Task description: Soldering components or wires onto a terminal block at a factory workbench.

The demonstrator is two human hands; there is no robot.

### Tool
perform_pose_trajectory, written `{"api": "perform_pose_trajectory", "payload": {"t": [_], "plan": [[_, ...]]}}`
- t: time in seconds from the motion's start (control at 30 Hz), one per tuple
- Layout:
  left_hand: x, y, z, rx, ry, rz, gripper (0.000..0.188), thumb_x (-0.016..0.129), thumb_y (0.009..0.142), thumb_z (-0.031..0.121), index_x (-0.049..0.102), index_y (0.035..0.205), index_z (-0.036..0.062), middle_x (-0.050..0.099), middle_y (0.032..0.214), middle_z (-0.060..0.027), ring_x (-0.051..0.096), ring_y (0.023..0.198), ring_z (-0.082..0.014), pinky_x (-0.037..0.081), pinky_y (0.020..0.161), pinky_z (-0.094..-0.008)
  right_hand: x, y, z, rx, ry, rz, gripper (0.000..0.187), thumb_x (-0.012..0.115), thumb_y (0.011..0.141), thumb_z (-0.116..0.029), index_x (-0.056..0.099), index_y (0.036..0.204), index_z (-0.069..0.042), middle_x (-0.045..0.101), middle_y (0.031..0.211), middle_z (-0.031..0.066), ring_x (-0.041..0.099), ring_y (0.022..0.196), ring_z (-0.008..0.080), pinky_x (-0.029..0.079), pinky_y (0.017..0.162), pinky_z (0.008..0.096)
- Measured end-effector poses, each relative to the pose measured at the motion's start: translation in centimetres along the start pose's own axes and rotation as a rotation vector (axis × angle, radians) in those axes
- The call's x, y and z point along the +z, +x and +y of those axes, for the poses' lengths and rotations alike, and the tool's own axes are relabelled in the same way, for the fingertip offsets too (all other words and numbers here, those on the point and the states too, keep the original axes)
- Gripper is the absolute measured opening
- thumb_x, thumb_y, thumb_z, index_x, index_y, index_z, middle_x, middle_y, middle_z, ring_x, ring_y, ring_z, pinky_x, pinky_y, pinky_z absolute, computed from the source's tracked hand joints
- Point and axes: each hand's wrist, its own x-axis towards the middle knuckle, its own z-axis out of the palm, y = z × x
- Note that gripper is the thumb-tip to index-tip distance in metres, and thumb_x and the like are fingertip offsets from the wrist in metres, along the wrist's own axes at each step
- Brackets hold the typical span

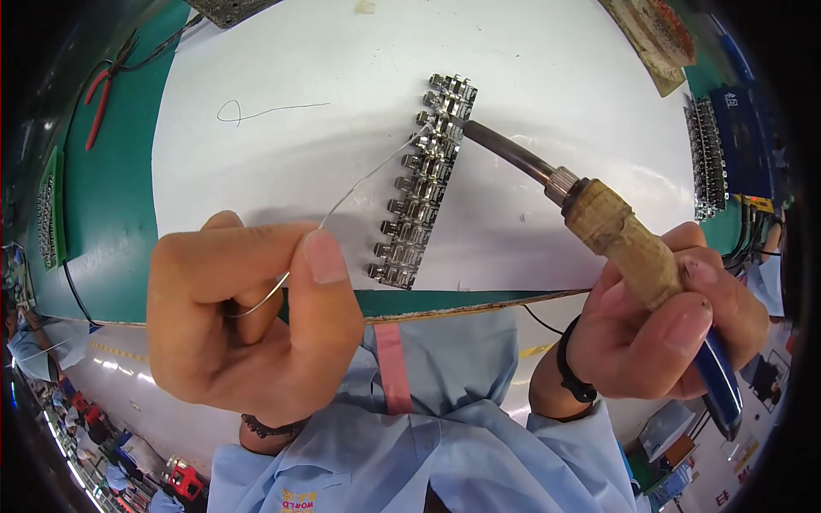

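Between finger and thumb, my left hand (256, 312) pinches a thin solder wire (352, 190), whose free end reaches the upper part of a circuit board strip (421, 188). My right hand (667, 321) is wrapped round a soldering iron (620, 235) with a tan-wrapped grip and a blue handle end. The iron's tip meets the same upper part of the strip, close to the wire's end. Rows of shiny metal connectors line the board, which lies slanted on white paper (282, 179). Exactly which joint the tip touches is too small to tell.
A loose bit of wire (274, 111) lies left on the paper. Red-handled pliers (100, 107) and a green board (51, 209) rest on the green mat at far left. A worn block (654, 43) sits at the upper right, with more boards (708, 158) and a blue box (742, 141) below.
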Motion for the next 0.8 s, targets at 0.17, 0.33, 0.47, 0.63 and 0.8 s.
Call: {"api": "perform_pose_trajectory", "payload": {"t": [0.17,0.33,0.47,0.63,0.8], "plan": [[0.2,0.3,0.4,-0.015,0.035,0.015,0.015,0.066,0.078,0.000,0.052,0.074,0.0006,0.045,0.064,0.0016,0.029,0.057,-0.0045,0.021,0.053,-0.0211,-0.1,0.3,0.2,0.004,0.024,-0.032,0.020,0.045,0.091,-0.016,0.049,0.099,0.002,0.052,0.076,0.0139,0.039,0.047,0.0094,0.041,0.052,0.0236],[0.3,0.2,0.0,-0.003,0.024,0.014,0.015,0.067,0.078,0.000,0.053,0.075,0.0003,0.045,0.062,0.0021,0.028,0.056,-0.0040,0.020,0.052,-0.0212,-0.4,0.2,0.5,0.007,0.046,-0.059,0.021,0.045,0.091,-0.017,0.049,0.099,0.002,0.051,0.075,0.0132,0.039,0.048,0.0099,0.040,0.052,0.0239],[0.3,0.2,0.0,-0.004,0.026,0.004,0.014,0.067,0.079,-0.001,0.053,0.075,0.0002,0.045,0.062,0.0026,0.027,0.055,-0.0035,0.019,0.052,-0.0207,-0.7,0.3,0.5,0.006,0.062,-0.080,0.021,0.044,0.091,-0.017,0.049,0.100,0.002,0.051,0.074,0.0125,0.039,0.048,0.0103,0.040,0.052,0.0242],[0.4,0.3,0.3,-0.029,0.042,-0.007,0.013,0.067,0.079,-0.001,0.054,0.076,0.0005,0.044,0.061,0.0029,0.027,0.055,-0.0030,0.019,0.052,-0.0204,-0.6,0.4,0.5,0.003,0.083,-0.107,0.022,0.044,0.091,-0.018,0.049,0.100,0.002,0.050,0.072,0.0118,0.040,0.049,0.0108,0.039,0.052,0.0246],[0.4,0.4,0.9,-0.098,0.082,-0.023,0.013,0.067,0.079,0.000,0.055,0.076,0.0011,0.044,0.061,0.0030,0.027,0.055,-0.0026,0.019,0.052,-0.0202,-0.6,0.4,0.4,0.000,0.108,-0.135,0.022,0.044,0.091,-0.019,0.049,0.100,0.001,0.050,0.071,0.0110,0.040,0.050,0.0113,0.038,0.052,0.0249]]}}
